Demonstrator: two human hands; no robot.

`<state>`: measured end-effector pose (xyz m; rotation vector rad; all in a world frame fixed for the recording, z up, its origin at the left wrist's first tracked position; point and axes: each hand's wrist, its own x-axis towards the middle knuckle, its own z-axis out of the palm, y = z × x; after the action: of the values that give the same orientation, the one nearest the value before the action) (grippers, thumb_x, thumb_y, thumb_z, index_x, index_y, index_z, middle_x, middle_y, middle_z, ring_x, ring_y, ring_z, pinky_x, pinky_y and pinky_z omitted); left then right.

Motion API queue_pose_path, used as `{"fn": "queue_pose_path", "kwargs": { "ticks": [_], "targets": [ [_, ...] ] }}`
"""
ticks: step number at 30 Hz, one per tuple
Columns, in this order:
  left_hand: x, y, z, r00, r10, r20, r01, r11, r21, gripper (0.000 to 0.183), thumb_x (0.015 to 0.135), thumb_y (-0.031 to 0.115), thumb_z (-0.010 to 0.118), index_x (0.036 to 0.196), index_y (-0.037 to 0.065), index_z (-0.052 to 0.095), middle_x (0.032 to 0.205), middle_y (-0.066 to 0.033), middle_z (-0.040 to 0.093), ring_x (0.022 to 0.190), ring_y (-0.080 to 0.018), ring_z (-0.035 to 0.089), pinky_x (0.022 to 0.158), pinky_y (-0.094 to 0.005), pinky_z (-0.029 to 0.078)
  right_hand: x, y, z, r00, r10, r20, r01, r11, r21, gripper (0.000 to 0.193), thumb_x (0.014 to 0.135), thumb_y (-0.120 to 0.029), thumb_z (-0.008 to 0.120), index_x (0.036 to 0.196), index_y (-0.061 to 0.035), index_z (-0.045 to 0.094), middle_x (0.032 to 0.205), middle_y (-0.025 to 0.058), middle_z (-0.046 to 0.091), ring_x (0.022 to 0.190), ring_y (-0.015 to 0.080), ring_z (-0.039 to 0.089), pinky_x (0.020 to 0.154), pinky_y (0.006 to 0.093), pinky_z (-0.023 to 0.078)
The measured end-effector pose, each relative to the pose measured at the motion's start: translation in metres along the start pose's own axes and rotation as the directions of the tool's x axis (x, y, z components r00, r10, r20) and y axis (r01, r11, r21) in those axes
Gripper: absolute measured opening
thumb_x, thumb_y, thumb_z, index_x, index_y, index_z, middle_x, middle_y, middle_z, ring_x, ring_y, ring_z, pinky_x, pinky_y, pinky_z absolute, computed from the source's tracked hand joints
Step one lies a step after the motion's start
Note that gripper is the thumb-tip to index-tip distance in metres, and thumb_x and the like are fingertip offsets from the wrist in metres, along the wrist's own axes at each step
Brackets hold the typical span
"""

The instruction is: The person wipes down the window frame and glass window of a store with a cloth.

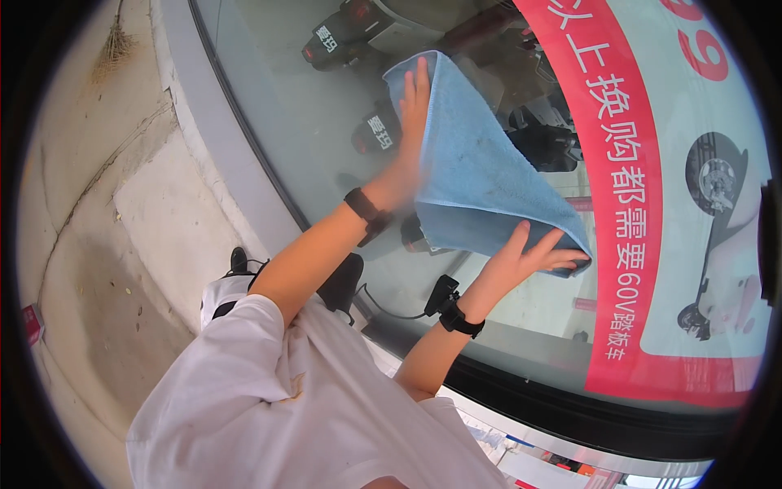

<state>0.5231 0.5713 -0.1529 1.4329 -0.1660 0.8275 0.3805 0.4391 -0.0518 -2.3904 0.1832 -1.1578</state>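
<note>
A light blue cloth (481,151) is spread between my two hands against a large glass pane (281,98). My left hand (410,134) holds its left edge, with the fingers stretched upward along the cloth. My right hand (525,259) grips the lower right corner, its thumb and fingers somewhat apart on the fabric. The lower part of the cloth folds over and hangs darker between the hands. Black straps with small devices sit on both wrists.
A red and white poster (623,179) with a scooter picture covers the right of the glass. Dark scooter parts (546,143) show behind the pane. A dark frame (538,407) runs along its lower edge. Concrete ground (159,196) and a straw broom (116,45) lie left.
</note>
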Motion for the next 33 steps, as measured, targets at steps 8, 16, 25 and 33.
{"fn": "queue_pose_path", "kwargs": {
  "ticks": [8,16,25,33],
  "targets": [
    [-0.038,-0.059,-0.032,0.965,-0.206,0.161,0.202,0.979,0.038,0.094,0.091,0.030,0.071,0.163,0.008,0.015,0.170,-0.0211,-0.006,0.154,-0.0485,0.000,0.124,-0.0532,0.014,-0.065,0.064,0.009,0.974,-0.129,0.185,0.172,0.956,-0.238,0.061,0.098,-0.011,0.055,0.156,-0.0083,0.039,0.169,0.0254,-0.008,0.155,0.0460,-0.007,0.122,0.0582,0.005],
    [0.109,0.034,-0.005,0.992,0.123,-0.004,-0.120,0.976,0.183,0.085,0.094,0.029,0.064,0.161,0.004,0.019,0.171,-0.0175,0.000,0.153,-0.0521,0.005,0.122,-0.0601,0.012,0.053,-0.029,0.006,0.966,-0.182,-0.185,0.155,0.976,-0.153,0.050,0.101,-0.013,0.049,0.150,-0.0045,0.046,0.171,0.0213,0.003,0.155,0.0476,-0.003,0.122,0.0615,0.003],
    [0.072,-0.013,-0.039,0.973,0.199,0.113,-0.222,0.940,0.259,0.086,0.091,0.016,0.068,0.161,0.002,0.019,0.168,-0.0193,0.017,0.154,-0.0416,0.014,0.122,-0.0497,0.021,0.006,0.004,0.062,0.926,-0.354,0.129,0.377,0.870,-0.319,0.043,0.091,-0.019,0.059,0.132,-0.0079,0.059,0.165,0.0336,0.012,0.150,0.0595,0.004,0.112,0.0765,0.006],
    [0.161,0.058,-0.046,0.937,0.317,0.146,-0.326,0.945,0.037,0.063,0.095,0.021,0.059,0.152,0.003,0.040,0.169,-0.0207,0.012,0.149,-0.0545,0.016,0.120,-0.0582,0.023,0.069,-0.047,0.014,0.947,-0.268,-0.174,0.241,0.957,-0.161,0.037,0.094,-0.012,0.055,0.131,-0.0051,0.059,0.167,0.0318,0.008,0.152,0.0563,0.001,0.114,0.0735,0.000]
  ]
}}
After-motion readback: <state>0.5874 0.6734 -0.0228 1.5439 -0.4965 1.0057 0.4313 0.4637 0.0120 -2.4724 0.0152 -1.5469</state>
